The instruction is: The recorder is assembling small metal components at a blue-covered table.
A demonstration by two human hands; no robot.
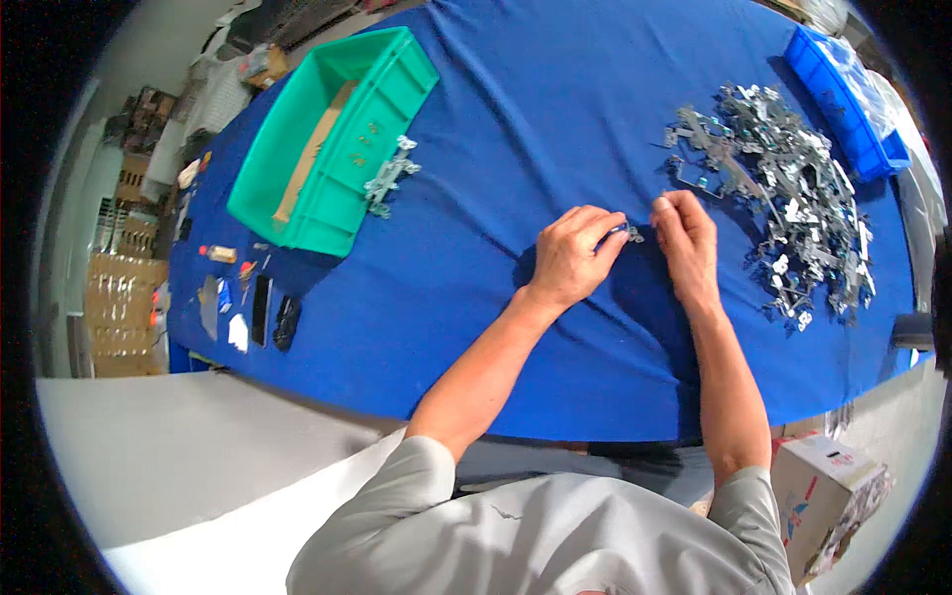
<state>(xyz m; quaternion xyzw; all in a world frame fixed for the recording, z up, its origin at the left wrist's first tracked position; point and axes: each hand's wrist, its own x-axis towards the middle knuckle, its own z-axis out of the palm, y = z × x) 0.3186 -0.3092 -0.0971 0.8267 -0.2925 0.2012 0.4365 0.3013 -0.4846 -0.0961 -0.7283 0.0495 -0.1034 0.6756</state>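
In front of me, over the blue cloth, my left hand (577, 256) is closed with thumb and fingers pinched together. A small silvery metal part (635, 235) sticks out from its fingertips on the right side. My right hand (690, 246) is just to the right, apart from the left, its thumb and forefinger pressed together. Whatever it may pinch is too small to make out. Nearest to the right hand is a large heap of flat metal brackets (793, 188), tangled together.
A green plastic bin (397, 94) holding a cardboard strip stands at left, with several metal brackets (393, 177) beside it. A blue bin (843, 109) with clear plastic sits at far right. Small items, including a black phone-like slab (261, 309), lie at the left edge.
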